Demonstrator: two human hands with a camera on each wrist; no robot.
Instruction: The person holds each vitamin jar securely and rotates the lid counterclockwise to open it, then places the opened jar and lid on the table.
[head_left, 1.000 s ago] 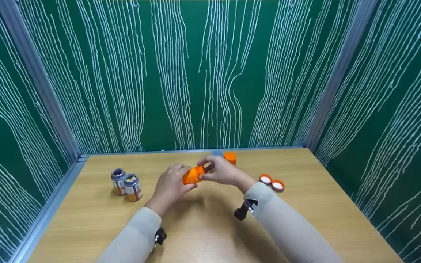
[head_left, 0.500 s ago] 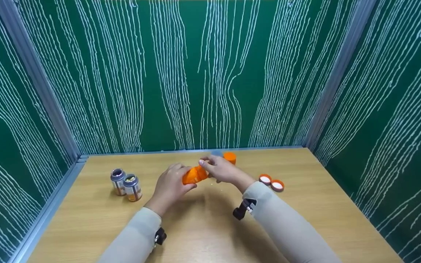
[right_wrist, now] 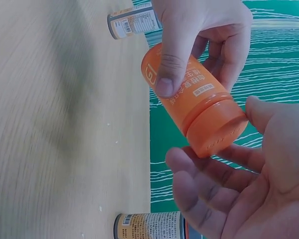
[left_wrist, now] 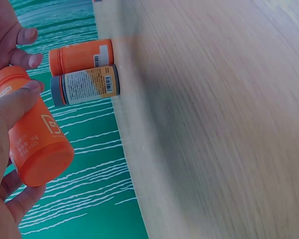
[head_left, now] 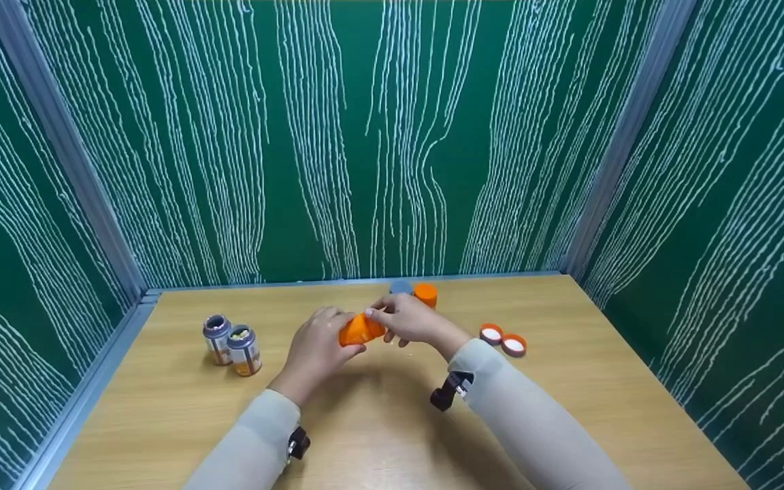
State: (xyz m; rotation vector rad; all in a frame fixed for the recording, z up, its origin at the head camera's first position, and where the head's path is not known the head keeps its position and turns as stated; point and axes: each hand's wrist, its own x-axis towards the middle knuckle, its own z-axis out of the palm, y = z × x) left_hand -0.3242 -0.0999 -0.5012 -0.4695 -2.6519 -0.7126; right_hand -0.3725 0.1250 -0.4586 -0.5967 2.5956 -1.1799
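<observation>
My left hand point(head_left: 317, 348) grips an orange bottle point(left_wrist: 40, 129) round its body, thumb on the near side. The bottle is held tilted above the table, its base towards the left wrist camera. A ribbed orange cap point(right_wrist: 217, 128) sits on its neck. At that cap is my right hand point(head_left: 414, 318), thumb tip on one edge and fingers curving round the other side. In the right wrist view the index and middle fingers hang in front, loosely bent. In the head view the right fingers hide part of the cap.
Two uncapped jars point(head_left: 245, 350) with pale contents stand at left on the wooden table point(head_left: 378, 435). Two upturned lids point(head_left: 514, 346) lie at right. At the back stand an orange bottle point(head_left: 426, 294) and a grey-lidded jar point(head_left: 401, 287). White crumbs point(right_wrist: 100, 209) dot the tabletop.
My right hand has turned about the cap, its thumb moving from the near side up over the top. The left hand and the bottle have stayed nearly in place.
</observation>
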